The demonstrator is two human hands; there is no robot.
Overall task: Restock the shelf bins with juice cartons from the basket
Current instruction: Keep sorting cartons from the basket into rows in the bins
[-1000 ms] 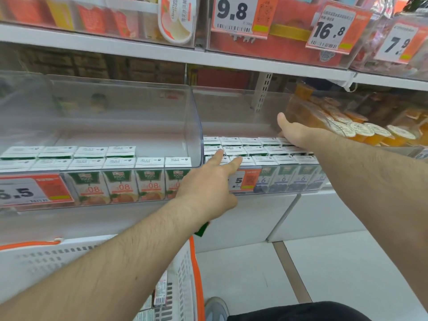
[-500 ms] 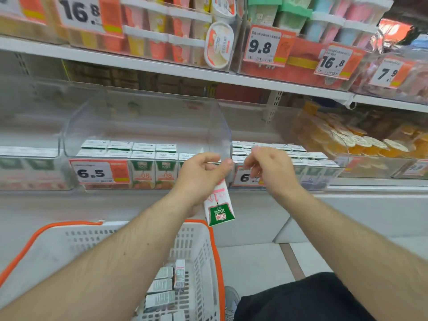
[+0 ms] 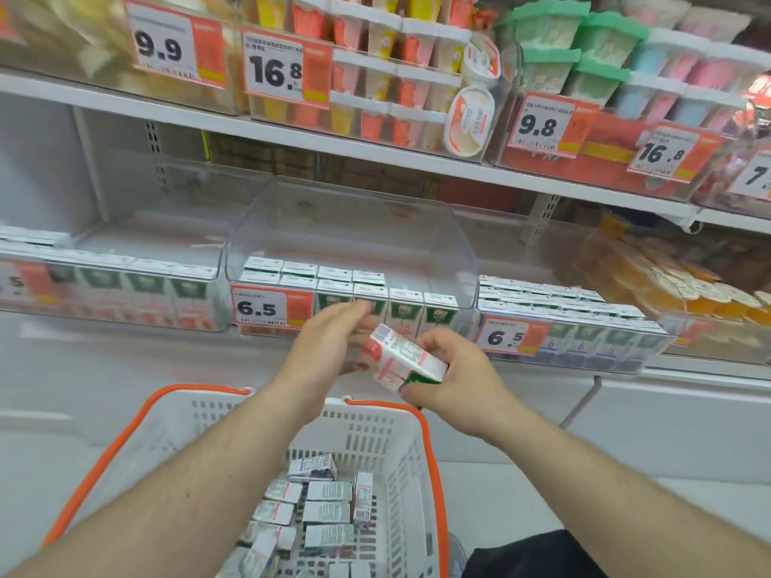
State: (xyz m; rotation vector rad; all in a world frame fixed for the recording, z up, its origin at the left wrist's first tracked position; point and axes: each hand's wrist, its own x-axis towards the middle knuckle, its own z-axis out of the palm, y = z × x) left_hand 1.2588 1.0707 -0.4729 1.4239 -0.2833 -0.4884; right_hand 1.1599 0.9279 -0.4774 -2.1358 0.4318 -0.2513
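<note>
Juice carton (image 3: 402, 358): tilted, held above basket (image 3: 432, 448), in front of middle shelf bin (image 3: 354, 227). Right hand (image 3: 452, 375): fingers curled round carton's lower green end. Left hand (image 3: 329, 346): fingers loosely extended, touching carton's far end. Basket: white, orange-rimmed, loose cartons (image 3: 327, 513) lying inside. Middle bin: rows of cartons stood upright behind 6.5 price tag (image 3: 269, 306).

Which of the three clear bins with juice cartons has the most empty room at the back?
The middle bin, behind the left "6.5" tag: its cartons fill only the front rows, more sparsely than its neighbours.
</note>
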